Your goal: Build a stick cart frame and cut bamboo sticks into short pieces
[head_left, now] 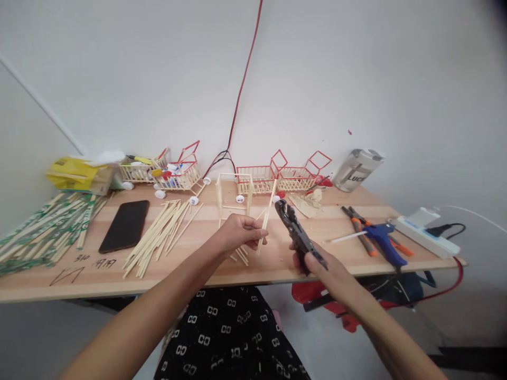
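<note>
My left hand (237, 232) is closed in a pinch on a thin bamboo stick (267, 216) that stands nearly upright above the wooden table (253, 264). My right hand (317, 264) grips the handles of dark cutting pliers (295, 229). Their jaws point up and left, close to the stick's upper part. Just behind the left hand stands a small open frame of sticks (233, 198). A few short stick pieces (241, 256) lie on the table under my left hand.
Loose sticks (160, 235) and a black phone (125, 225) lie left of centre, wrapped chopsticks (43, 227) at far left. Small stick carts with red frames (285, 174) line the wall. A blue glue gun (382, 237), orange pliers (362, 229) and a power strip (425, 229) are at right.
</note>
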{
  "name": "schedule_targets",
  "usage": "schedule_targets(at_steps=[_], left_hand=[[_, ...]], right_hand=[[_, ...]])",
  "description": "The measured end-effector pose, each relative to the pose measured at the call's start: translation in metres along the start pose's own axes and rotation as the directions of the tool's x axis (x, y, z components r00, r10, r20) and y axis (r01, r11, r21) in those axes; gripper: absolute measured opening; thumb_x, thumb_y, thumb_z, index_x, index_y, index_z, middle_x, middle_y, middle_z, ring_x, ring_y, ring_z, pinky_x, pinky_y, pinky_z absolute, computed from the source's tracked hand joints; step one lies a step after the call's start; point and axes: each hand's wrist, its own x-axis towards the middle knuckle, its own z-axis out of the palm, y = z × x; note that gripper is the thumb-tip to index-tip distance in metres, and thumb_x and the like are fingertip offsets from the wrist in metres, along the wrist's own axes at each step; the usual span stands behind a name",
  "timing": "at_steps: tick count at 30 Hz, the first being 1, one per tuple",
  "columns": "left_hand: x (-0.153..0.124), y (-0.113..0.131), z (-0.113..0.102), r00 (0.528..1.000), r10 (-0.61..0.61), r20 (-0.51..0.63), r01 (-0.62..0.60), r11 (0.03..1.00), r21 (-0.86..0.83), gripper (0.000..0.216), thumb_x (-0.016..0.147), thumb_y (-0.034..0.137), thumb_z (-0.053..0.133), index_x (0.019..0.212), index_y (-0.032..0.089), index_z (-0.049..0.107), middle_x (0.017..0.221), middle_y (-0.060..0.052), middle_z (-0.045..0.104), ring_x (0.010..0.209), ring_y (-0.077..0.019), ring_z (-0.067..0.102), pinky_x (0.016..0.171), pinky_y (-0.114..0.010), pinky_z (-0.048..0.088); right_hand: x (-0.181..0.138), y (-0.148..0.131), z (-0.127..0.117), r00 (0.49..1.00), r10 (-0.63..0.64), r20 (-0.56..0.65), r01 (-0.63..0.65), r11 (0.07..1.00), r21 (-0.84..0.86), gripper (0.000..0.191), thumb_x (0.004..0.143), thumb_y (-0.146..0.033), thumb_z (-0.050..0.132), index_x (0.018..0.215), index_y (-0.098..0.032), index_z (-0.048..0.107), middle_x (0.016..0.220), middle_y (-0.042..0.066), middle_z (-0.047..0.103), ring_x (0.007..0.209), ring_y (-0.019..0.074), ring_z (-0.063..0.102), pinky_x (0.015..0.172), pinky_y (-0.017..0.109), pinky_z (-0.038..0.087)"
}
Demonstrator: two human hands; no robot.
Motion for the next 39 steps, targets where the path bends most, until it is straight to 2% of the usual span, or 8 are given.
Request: schedule_targets(at_steps=[6, 10, 13, 16, 22, 30, 34, 39], left_hand=[[-0.015, 0.007, -0.001, 0.995, 0.042, 0.091, -0.061, 0.976, 0.211, 0.022, 0.069, 0.030, 0.073, 0.064, 0.010, 0.068, 0.058, -0.003, 0.065, 0.047, -0.0068, 0.052, 0.047, -0.017, 0.039], [-0.015, 0.004, 0.003, 0.985, -0.063, 0.158, 0.032, 0.981, 0.193, 0.021, 0.068, 0.031, 0.074, 0.068, 0.011, 0.069, 0.062, -0.004, 0.068, 0.049, -0.0081, 0.055, 0.049, -0.018, 0.043], [-0.013, 0.002, 0.005, 0.974, -0.126, 0.187, 0.092, 0.980, 0.179, 0.022, 0.066, 0.031, 0.076, 0.070, 0.010, 0.069, 0.063, -0.004, 0.068, 0.052, -0.0092, 0.058, 0.050, -0.018, 0.045], [-0.012, 0.002, 0.005, 0.964, -0.161, 0.210, 0.121, 0.975, 0.188, 0.020, 0.065, 0.029, 0.075, 0.069, 0.010, 0.069, 0.062, -0.004, 0.068, 0.051, -0.0090, 0.058, 0.050, -0.018, 0.045], [-0.014, 0.003, 0.004, 0.963, -0.164, 0.215, 0.124, 0.974, 0.189, 0.017, 0.067, 0.027, 0.074, 0.069, 0.011, 0.069, 0.062, -0.003, 0.067, 0.052, -0.0081, 0.056, 0.052, -0.018, 0.044], [-0.013, 0.001, 0.004, 0.958, -0.172, 0.231, 0.134, 0.976, 0.169, 0.019, 0.065, 0.027, 0.075, 0.074, 0.011, 0.070, 0.062, -0.003, 0.067, 0.054, -0.0089, 0.057, 0.052, -0.019, 0.045], [-0.011, -0.001, 0.002, 0.950, -0.189, 0.250, 0.154, 0.976, 0.154, 0.021, 0.064, 0.029, 0.076, 0.075, 0.011, 0.071, 0.063, -0.003, 0.067, 0.054, -0.0089, 0.058, 0.052, -0.019, 0.045], [-0.007, -0.003, 0.000, 0.934, -0.215, 0.285, 0.175, 0.972, 0.160, 0.027, 0.062, 0.031, 0.078, 0.078, 0.010, 0.072, 0.065, -0.003, 0.068, 0.053, -0.0088, 0.057, 0.052, -0.020, 0.045]], right_hand=[[-0.024, 0.006, -0.031, 0.967, 0.168, 0.192, -0.182, 0.982, 0.056, 0.046, 0.092, -0.061, 0.036, 0.086, -0.020, 0.057, 0.083, 0.005, 0.064, 0.074, 0.0186, 0.059, 0.065, 0.030, 0.048], [-0.026, -0.004, -0.035, 0.938, 0.218, 0.271, -0.241, 0.969, 0.056, 0.049, 0.091, -0.063, 0.036, 0.094, -0.021, 0.060, 0.087, 0.006, 0.064, 0.076, 0.0188, 0.060, 0.068, 0.030, 0.049], [-0.022, -0.010, -0.036, 0.929, 0.204, 0.308, -0.226, 0.973, 0.038, 0.049, 0.090, -0.063, 0.038, 0.090, -0.020, 0.063, 0.083, 0.006, 0.063, 0.074, 0.0185, 0.058, 0.067, 0.030, 0.049], [-0.017, -0.008, -0.036, 0.930, 0.188, 0.316, -0.205, 0.979, 0.020, 0.050, 0.090, -0.063, 0.039, 0.086, -0.019, 0.065, 0.074, 0.004, 0.061, 0.068, 0.0175, 0.055, 0.060, 0.028, 0.046], [-0.014, -0.006, -0.034, 0.928, 0.192, 0.319, -0.192, 0.981, -0.033, 0.056, 0.092, -0.063, 0.034, 0.096, -0.018, 0.066, 0.065, 0.002, 0.057, 0.060, 0.0152, 0.052, 0.053, 0.026, 0.040], [-0.017, -0.003, -0.034, 0.932, 0.222, 0.286, -0.218, 0.975, -0.044, 0.056, 0.090, -0.065, 0.036, 0.081, -0.018, 0.064, 0.066, 0.004, 0.061, 0.059, 0.0155, 0.055, 0.051, 0.026, 0.041], [-0.015, 0.000, -0.034, 0.934, 0.208, 0.291, -0.205, 0.978, -0.042, 0.054, 0.089, -0.065, 0.036, 0.085, -0.017, 0.062, 0.067, 0.003, 0.060, 0.059, 0.0151, 0.054, 0.050, 0.025, 0.041], [-0.014, -0.002, -0.034, 0.952, 0.190, 0.242, -0.133, 0.964, -0.232, 0.053, 0.089, -0.065, 0.036, 0.081, -0.017, 0.057, 0.064, 0.002, 0.056, 0.055, 0.0136, 0.049, 0.048, 0.024, 0.037]])
